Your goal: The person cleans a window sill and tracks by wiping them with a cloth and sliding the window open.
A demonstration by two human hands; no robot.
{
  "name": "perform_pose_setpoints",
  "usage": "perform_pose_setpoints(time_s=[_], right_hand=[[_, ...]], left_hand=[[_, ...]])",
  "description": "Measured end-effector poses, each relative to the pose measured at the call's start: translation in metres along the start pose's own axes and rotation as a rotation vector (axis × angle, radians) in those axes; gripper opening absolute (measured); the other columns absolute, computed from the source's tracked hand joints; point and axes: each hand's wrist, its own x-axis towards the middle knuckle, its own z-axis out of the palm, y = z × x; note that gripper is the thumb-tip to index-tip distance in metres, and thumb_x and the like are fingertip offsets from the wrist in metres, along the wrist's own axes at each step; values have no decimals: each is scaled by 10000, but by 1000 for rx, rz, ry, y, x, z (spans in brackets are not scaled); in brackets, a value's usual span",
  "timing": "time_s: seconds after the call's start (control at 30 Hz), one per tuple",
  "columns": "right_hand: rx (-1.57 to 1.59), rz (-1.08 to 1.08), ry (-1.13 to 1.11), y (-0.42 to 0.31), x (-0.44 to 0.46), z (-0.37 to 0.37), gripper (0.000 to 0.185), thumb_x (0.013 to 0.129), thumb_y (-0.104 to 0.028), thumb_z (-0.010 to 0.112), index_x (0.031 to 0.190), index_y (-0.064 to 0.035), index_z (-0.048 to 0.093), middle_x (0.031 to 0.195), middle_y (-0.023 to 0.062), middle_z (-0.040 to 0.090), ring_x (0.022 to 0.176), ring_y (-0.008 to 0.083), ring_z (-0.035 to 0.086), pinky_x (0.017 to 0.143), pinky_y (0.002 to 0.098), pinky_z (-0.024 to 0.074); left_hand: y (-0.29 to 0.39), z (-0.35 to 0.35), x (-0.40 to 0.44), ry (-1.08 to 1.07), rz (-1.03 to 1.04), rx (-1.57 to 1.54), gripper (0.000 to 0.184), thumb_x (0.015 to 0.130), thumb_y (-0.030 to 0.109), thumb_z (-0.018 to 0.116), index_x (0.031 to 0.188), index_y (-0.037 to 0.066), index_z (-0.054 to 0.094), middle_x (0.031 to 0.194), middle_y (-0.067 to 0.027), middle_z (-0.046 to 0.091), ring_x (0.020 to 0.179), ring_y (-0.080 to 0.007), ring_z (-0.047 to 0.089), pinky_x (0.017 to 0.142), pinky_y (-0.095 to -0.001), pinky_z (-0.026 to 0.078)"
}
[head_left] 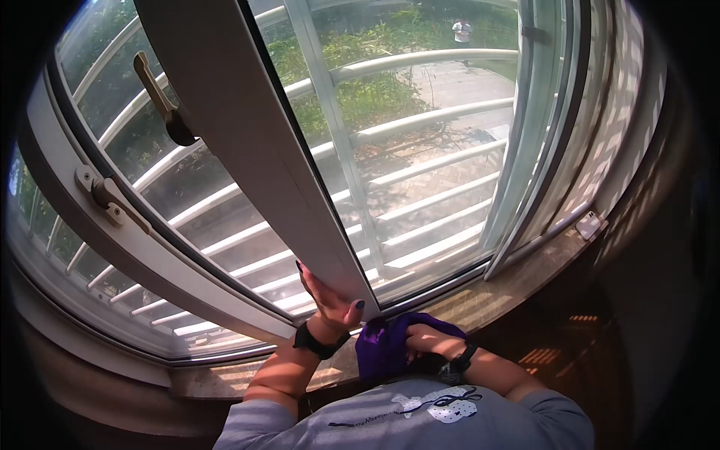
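My left hand (330, 302) is at the lower end of a white window sash (300, 210). Its fingers reach along the sash's left edge and the thumb lies across the front face, so the hand grips the frame. Below and to the right, my right hand (431, 340) holds a bunched purple cloth (384, 354) low against the sash and sill. Part of that hand's fingers is hidden in the folds. A bronze-coloured handle (161, 101) sticks out from the upper left edge of the sash.
A second latch (109, 201) is on the frame at left. White bars (435, 112) run outside the glass. On the stone sill (480, 304), a phone (589, 223) stands at the right end. Far outside, a person (462, 31) is on the path.
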Motion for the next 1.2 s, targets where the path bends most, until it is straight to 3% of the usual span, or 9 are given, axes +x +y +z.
perform_pose_setpoints(time_s=[0.03, 0.13, 0.23, 0.4, 0.5, 0.53, 0.93, 1.03, 1.2], right_hand=[[-21, 73, 43, -1, 2, 1, 238, 797, -45, 449, 984, -26, 594, 755, 75, 663, 648, 172, 660, 524, 253, 470], [28, -88, -16, -5, -11, -2, 252, 802, -46, 446, 1019, -24, 572, 761, 86, 658, 642, 186, 655, 531, 263, 473], [75, -106, -27, 3, -11, -6, 250, 803, -39, 434, 1017, -19, 562, 769, 100, 654, 644, 193, 654, 531, 267, 473], [65, -126, -28, 2, -12, -8, 228, 795, -9, 403, 976, -5, 542, 777, 128, 650, 652, 211, 660, 543, 289, 508], [41, -107, -19, 7, -3, -9, 241, 793, -12, 400, 986, 0, 544, 779, 136, 651, 653, 215, 665, 541, 292, 508], [50, -113, -29, 6, -3, -9, 243, 794, -15, 402, 989, 0, 545, 780, 135, 651, 651, 215, 665, 540, 291, 506], [36, -98, -93, 10, 2, -13, 258, 799, -29, 398, 1002, 7, 553, 798, 140, 654, 654, 224, 670, 522, 274, 499], [-7, -114, -133, 11, 2, -18, 264, 803, 15, 399, 1036, 23, 524, 811, 187, 667, 696, 268, 693, 539, 306, 543], [127, -81, -120, 18, -9, -31, 240, 759, 23, 403, 950, 53, 545, 791, 198, 655, 667, 295, 683, 509, 337, 545]], left_hand=[[-6, 10, 1, -19, 39, -12, 1027, 783, 320, 618, 1437, -29, -92, 1495, -267, -24, 1394, -369, 72, 1110, -462, 90], [-6, 38, 6, -149, 23, 140, 1034, 763, 262, 634, 1443, -7, -96, 1495, -281, -76, 1398, -399, 25, 1110, -484, 57], [0, 67, 12, -263, -8, 159, 1036, 777, 234, 619, 1435, 10, -150, 1480, -300, -147, 1390, -430, -97, 1100, -509, -26], [19, 93, 31, -461, -55, 80, 1195, 726, 142, 657, 1325, 40, -371, 1425, -328, -266, 1368, -460, -152, 1085, -544, -47], [21, 102, 42, -495, 24, 76, 1167, 789, 223, 654, 1326, 23, -363, 1424, -294, -305, 1342, -411, -259, 1082, -493, -97], [22, 104, 42, -502, 23, 62, 1176, 782, 217, 658, 1317, 13, -369, 1407, -320, -310, 1326, -439, -277, 1075, -513, -101], [30, 137, 52, -528, -25, 138, 1224, 760, 244, 694, 1310, 1, -372, 1398, -327, -318, 1330, -443, -266, 1088, -507, -73], [31, 152, 54, -527, -4, 175, 1223, 768, 266, 693, 1310, 2, -371, 1394, -332, -320, 1327, -448, -267, 1095, -503, -46], [28, 171, 54, -525, -20, 163, 1218, 778, 306, 689, 1320, 10, -361, 1391, -341, -314, 1326, -455, -259, 1099, -515, -8]])
